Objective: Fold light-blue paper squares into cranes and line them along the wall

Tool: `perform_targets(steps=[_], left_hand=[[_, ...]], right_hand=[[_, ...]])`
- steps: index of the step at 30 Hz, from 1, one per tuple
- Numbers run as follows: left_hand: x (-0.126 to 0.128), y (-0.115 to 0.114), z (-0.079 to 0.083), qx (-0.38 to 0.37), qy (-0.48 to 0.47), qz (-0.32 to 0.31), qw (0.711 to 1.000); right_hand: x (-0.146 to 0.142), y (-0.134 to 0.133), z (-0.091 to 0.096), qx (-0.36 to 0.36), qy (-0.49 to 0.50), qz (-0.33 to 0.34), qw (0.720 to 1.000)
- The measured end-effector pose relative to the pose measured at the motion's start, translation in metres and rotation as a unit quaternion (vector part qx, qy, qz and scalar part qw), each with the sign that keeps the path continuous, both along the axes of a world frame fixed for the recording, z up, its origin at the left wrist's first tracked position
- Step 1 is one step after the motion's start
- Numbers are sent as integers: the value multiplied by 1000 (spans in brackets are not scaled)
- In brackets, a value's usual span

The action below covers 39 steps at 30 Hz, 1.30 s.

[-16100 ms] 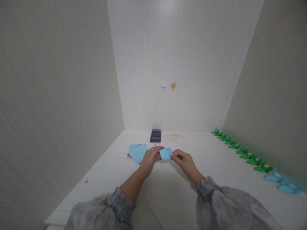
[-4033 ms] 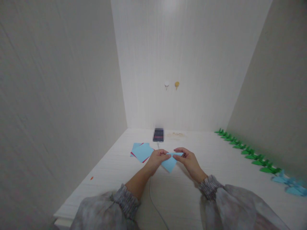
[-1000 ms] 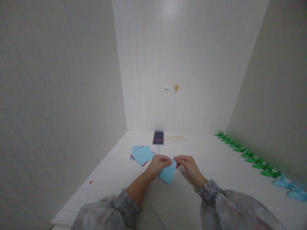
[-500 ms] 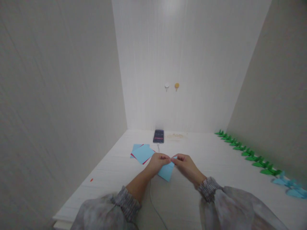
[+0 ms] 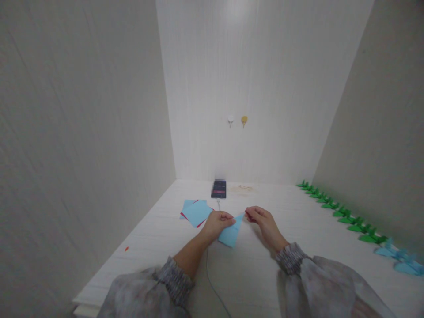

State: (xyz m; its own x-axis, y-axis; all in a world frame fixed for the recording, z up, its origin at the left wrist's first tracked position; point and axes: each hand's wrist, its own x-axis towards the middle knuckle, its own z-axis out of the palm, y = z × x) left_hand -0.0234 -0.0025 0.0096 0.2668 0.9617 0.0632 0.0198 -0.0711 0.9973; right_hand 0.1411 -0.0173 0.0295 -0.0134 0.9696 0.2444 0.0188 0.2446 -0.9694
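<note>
Between my hands is a folded sheet of light blue paper (image 5: 229, 236), with one pointed corner reaching up to the right. My left hand (image 5: 216, 226) pinches its upper left edge between thumb and fingers. At the pointed tip, my right hand (image 5: 264, 222) has its thumb and fingertips closed together on the corner. The paper's lower part hangs tilted over the table, and part of its left side is hidden behind my left hand.
Loose blue and red paper sheets (image 5: 198, 213) lie left of my hands. A phone (image 5: 219, 189) with a white cable (image 5: 214, 288) sits at the back. Along the right wall runs a row of green folded paper figures (image 5: 346, 216), then light blue ones (image 5: 406, 265). An orange scrap (image 5: 126, 249) lies left.
My right hand has moved a little right and up, away from my left hand. More of the paper's pointed corner now shows between them. My left hand has stayed almost still.
</note>
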Motion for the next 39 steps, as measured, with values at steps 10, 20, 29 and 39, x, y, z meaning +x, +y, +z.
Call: perform_targets(steps=[10,20,29,39], left_hand=[[7,-1,4,7,-6,-11,1000],[0,2,5,4,-30,6,1000],[5,3,11,36,-57,55,996],[10,-2,20,-25,-64,2,998]], right_hand=[[-5,-1,-5,5,-29,44,999],[-8,-7,5,-13,12,75,997],[-2,-1,-4,69,-121,15,990],[3,-6,3,384,-348,-10,855]])
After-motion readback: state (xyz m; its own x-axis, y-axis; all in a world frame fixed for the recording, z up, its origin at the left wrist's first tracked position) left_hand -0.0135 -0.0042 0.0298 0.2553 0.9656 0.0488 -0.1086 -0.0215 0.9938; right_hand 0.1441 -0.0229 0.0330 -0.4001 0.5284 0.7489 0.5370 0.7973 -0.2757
